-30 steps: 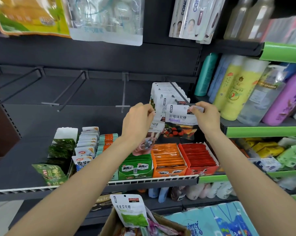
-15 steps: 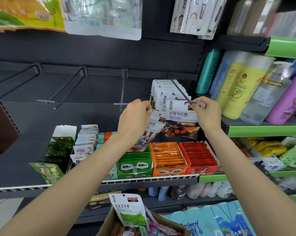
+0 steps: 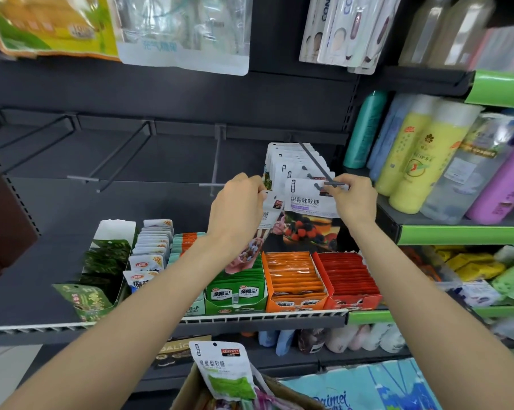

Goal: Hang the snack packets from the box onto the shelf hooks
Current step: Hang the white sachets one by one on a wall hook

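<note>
My right hand (image 3: 352,202) pinches the top right edge of a white raspberry-candy packet (image 3: 309,214), whose hang hole sits at the tip of a shelf hook (image 3: 318,165). Several white packets (image 3: 291,161) hang behind it on that hook. My left hand (image 3: 239,207) grips another packet (image 3: 269,216) with a pink lower part, held just left of the first. At the bottom of the view a cardboard box (image 3: 190,389) holds more packets, one white and green packet (image 3: 224,371) standing upright in it.
Bare hooks (image 3: 122,155) stick out to the left along the dark back panel. Below the hands stand display boxes, green (image 3: 235,291), orange (image 3: 294,279) and red (image 3: 350,276). Bottles (image 3: 421,155) fill the green-edged shelf to the right. Large bags hang above.
Both hands have stayed at the hook's tip, and the raspberry packet's top has shifted slightly at the hook end. The left hand's packet has tilted a little.
</note>
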